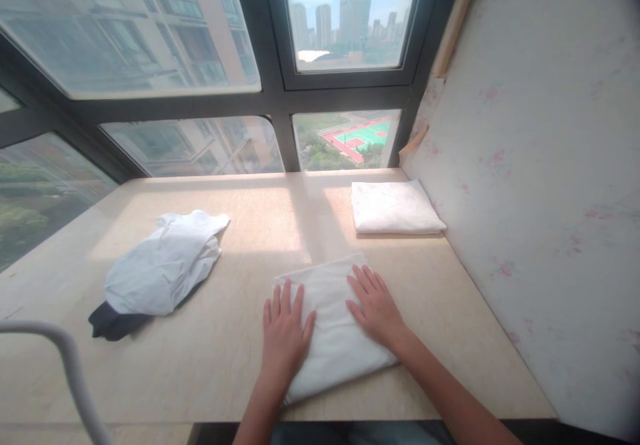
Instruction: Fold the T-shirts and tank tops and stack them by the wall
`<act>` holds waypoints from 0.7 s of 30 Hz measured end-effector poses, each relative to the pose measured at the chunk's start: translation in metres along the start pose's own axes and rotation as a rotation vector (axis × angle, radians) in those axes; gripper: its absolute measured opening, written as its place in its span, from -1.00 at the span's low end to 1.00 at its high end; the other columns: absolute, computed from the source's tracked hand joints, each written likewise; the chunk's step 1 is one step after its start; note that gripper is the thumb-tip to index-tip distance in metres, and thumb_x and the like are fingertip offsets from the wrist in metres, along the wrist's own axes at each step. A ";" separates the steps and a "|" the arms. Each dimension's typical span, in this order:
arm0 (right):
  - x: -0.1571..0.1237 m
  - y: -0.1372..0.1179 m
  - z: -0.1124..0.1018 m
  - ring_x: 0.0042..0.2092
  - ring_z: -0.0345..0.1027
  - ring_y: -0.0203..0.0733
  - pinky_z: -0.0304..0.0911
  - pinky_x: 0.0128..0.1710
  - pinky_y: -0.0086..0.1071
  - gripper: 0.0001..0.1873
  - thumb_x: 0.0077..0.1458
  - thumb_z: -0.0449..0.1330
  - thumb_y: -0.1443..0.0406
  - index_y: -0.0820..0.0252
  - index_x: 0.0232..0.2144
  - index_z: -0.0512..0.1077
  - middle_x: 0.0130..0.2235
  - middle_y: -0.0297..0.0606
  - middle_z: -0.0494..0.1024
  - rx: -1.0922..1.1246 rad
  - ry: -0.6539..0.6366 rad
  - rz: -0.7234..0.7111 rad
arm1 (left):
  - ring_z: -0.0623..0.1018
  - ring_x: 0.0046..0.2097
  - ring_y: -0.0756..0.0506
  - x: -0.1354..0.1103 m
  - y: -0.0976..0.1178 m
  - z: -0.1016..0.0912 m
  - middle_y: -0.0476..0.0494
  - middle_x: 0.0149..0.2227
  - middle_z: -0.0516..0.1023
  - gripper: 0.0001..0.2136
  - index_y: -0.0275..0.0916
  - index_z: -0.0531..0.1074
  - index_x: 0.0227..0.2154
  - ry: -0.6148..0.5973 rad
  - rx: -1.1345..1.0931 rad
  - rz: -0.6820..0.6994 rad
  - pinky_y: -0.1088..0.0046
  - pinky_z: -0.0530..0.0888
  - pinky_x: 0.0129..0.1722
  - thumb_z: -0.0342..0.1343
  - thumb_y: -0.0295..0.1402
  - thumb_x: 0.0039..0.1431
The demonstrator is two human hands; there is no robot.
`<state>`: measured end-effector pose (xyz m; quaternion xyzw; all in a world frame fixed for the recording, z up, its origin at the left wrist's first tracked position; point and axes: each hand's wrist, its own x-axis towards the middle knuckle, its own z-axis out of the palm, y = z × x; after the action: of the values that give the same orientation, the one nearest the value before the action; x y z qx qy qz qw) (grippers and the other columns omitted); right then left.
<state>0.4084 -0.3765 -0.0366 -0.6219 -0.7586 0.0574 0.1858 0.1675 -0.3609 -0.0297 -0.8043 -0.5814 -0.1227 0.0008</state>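
Observation:
A folded white cloth (330, 298) lies near the front edge of the pale wooden tabletop (210, 358). My left hand (284, 330) rests flat on its left side with fingers stretched out. My right hand (374, 305) presses flat on its right side, fingers spread. Neither hand grips anything. A second folded white cloth (393, 206) sits at the back right, close to the wall. A loose heap of white garments (163, 263) lies to the left, with a dark garment (113, 323) peeking out beneath it.
A large window (280, 91) runs along the far edge. A floral-patterned wall (540, 178) closes the right side. A grey curved bar (70, 365) stands at the front left.

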 end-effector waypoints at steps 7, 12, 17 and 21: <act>-0.041 0.013 0.000 0.32 0.11 0.05 0.17 0.26 0.05 -0.46 0.23 0.04 0.26 0.22 0.25 0.21 0.30 0.05 0.24 0.325 0.283 0.245 | 0.14 0.38 -0.32 -0.015 0.003 -0.008 -0.41 0.36 0.13 -0.48 -0.25 0.22 0.24 0.173 -0.447 -0.133 -0.06 0.26 0.26 0.03 -0.18 0.27; -0.055 0.031 -0.009 0.06 0.47 -0.02 0.45 -0.03 -0.14 -0.41 0.18 0.11 0.18 0.21 0.23 0.21 0.18 0.10 0.40 0.773 0.228 0.564 | 0.43 0.22 -0.27 -0.026 -0.016 -0.038 -0.43 0.29 0.27 -0.37 -0.22 0.13 0.26 -0.093 -1.051 -0.610 0.15 0.50 0.07 0.08 -0.05 0.22; -0.070 0.024 -0.018 -0.19 0.58 -0.05 0.47 -0.22 -0.22 -0.57 0.20 0.08 0.15 0.22 0.04 0.41 -0.08 -0.02 0.61 0.763 0.061 0.566 | 0.56 0.08 -0.25 -0.044 -0.018 -0.059 -0.34 0.10 0.52 -0.46 -0.24 0.35 0.12 -0.380 -1.302 -0.829 0.19 0.55 -0.01 0.08 0.01 0.20; -0.076 -0.002 -0.018 -0.23 0.57 0.06 0.41 -0.31 -0.23 -0.67 0.23 0.05 0.18 0.21 -0.11 0.49 -0.23 -0.03 0.64 0.302 0.050 0.547 | 0.56 0.06 -0.32 -0.048 -0.009 -0.050 -0.30 -0.02 0.61 -0.50 -0.27 0.50 -0.09 -0.411 -1.063 -0.614 0.10 0.49 0.07 0.11 0.06 0.11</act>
<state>0.4245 -0.4534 -0.0352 -0.7694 -0.5414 0.2020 0.2722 0.1354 -0.4101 0.0084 -0.4993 -0.6331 -0.2321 -0.5441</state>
